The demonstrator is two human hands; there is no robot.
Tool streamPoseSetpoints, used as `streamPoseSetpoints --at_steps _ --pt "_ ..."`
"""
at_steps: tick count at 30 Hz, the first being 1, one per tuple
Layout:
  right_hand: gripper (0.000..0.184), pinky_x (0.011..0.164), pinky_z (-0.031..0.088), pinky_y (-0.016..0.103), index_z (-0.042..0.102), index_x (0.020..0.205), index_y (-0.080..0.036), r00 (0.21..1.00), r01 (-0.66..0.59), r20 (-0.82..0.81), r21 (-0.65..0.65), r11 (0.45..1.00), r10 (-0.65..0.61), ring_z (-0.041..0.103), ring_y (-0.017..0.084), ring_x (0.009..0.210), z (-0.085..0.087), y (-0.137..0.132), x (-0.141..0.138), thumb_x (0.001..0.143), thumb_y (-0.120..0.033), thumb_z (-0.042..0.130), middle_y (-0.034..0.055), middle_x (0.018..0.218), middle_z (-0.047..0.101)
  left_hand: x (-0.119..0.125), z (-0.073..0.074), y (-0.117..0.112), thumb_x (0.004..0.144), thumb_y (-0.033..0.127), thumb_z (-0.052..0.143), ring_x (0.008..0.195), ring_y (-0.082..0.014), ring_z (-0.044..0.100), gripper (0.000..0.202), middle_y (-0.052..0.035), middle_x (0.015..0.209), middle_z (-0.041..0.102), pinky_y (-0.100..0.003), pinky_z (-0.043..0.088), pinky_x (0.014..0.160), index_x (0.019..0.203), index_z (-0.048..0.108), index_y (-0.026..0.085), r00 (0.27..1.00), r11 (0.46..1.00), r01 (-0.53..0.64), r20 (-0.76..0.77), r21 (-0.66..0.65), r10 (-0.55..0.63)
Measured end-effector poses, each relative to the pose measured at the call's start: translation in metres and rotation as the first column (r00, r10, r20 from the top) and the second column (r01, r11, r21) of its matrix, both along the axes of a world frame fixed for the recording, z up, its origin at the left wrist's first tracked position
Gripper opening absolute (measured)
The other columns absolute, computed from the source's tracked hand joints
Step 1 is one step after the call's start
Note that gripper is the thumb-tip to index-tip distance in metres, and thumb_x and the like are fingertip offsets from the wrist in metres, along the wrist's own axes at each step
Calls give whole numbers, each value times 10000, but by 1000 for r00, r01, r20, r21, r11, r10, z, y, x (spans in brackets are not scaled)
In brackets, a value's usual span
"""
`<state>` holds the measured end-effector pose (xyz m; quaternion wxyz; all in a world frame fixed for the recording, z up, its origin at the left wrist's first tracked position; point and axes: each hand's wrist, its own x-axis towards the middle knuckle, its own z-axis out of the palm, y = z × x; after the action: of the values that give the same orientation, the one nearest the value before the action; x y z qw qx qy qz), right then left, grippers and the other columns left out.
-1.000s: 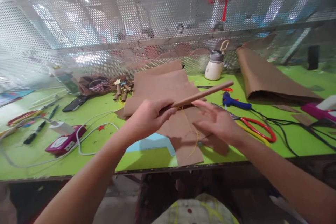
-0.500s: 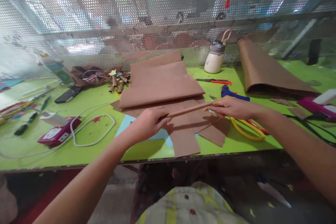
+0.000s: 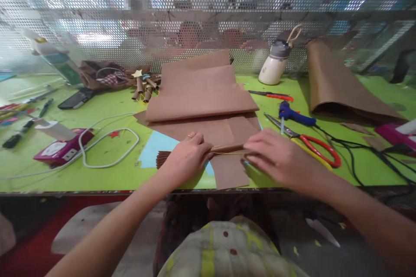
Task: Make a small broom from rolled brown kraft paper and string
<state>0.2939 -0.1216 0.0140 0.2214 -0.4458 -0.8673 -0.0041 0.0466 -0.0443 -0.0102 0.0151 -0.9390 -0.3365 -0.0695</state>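
Note:
My left hand (image 3: 188, 156), with a ring on one finger, is closed around a pleated brown paper bundle. Its fanned, layered end (image 3: 163, 159) sticks out on the left, and a narrow folded part (image 3: 227, 148) extends to the right. A thin yellow string (image 3: 229, 153) runs straight from my left fingers to my right hand (image 3: 276, 156), which is slightly blurred and pinches it beside the bundle's right end. Below lie a flat brown paper strip (image 3: 230, 175) and light blue paper (image 3: 156, 147). Red-and-yellow-handled scissors (image 3: 320, 149) lie by my right hand.
A large folded brown paper (image 3: 201, 95) lies behind my hands. Farther right are a blue glue gun (image 3: 295, 114) with a black cord, a craft knife (image 3: 273, 95), a white bottle (image 3: 274, 65) and rolled brown paper (image 3: 344, 82). On the left are a purple power strip (image 3: 63, 149) and phone (image 3: 76, 98).
The bundle has come lower and nearer the table edge, and its fanned left end now shows. My right hand has moved down, uncovering the scissors, and the yellow string is stretched between my hands.

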Motion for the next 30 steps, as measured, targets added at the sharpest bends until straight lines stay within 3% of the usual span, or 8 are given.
streamPoseSetpoints --at_steps 3,6,8,11,16,22,30 --pt "200 781 469 376 602 985 -167 991 -123 39 -141 982 130 516 224 934 -9 -12 -21 851 -88 476 101 981 600 -2 -2 -3 921 326 416 761 -204 475 263 -71 846 510 -320 399 675 924 636 181 1000 1000 -10 -9 1 10" --pt "372 820 449 412 591 1048 -178 980 -133 125 -175 976 156 475 251 1011 -16 -17 -19 771 23 444 112 1085 563 -3 -4 -4 920 319 420 785 -211 479 255 -75 867 517 -324 401 685 989 624 182 1000 1000 -2 7 14 2" --pt "425 835 435 432 581 1089 -181 977 -108 166 -166 980 136 453 261 1029 -19 -17 -15 758 40 429 117 1106 543 -3 -5 -4 919 314 423 801 -218 482 257 -77 877 521 -331 405 697 1030 613 180 1000 1000 6 23 17 -6" --pt "322 817 432 415 598 1052 -167 978 -93 170 -149 984 118 447 249 985 -24 -17 -17 828 -19 420 119 1046 539 -3 -4 -4 911 309 439 819 -225 485 247 -79 888 523 -343 412 708 1036 608 179 999 1000 14 46 3 -14" --pt "224 782 428 387 619 911 -139 988 -109 99 -83 991 117 442 221 890 -39 -16 -20 903 -100 399 107 957 556 -7 -2 -5 883 331 494 857 -230 501 247 -80 898 545 -354 422 746 1026 589 154 995 998 26 102 -51 -21" --pt "260 831 436 406 606 981 -118 988 -152 -22 -21 988 152 499 214 906 -54 -17 -10 896 -49 371 112 941 589 -8 -6 -2 908 260 451 856 -209 516 197 -72 875 573 -329 415 751 946 604 143 988 994 73 143 -77 -61" --pt "253 823 461 388 615 968 -119 986 -161 -45 2 987 161 541 213 918 -55 -17 -11 883 -41 390 123 964 615 -9 -9 -2 915 239 440 820 -188 525 203 -67 858 564 -306 417 725 943 619 146 984 990 96 162 -106 -78"
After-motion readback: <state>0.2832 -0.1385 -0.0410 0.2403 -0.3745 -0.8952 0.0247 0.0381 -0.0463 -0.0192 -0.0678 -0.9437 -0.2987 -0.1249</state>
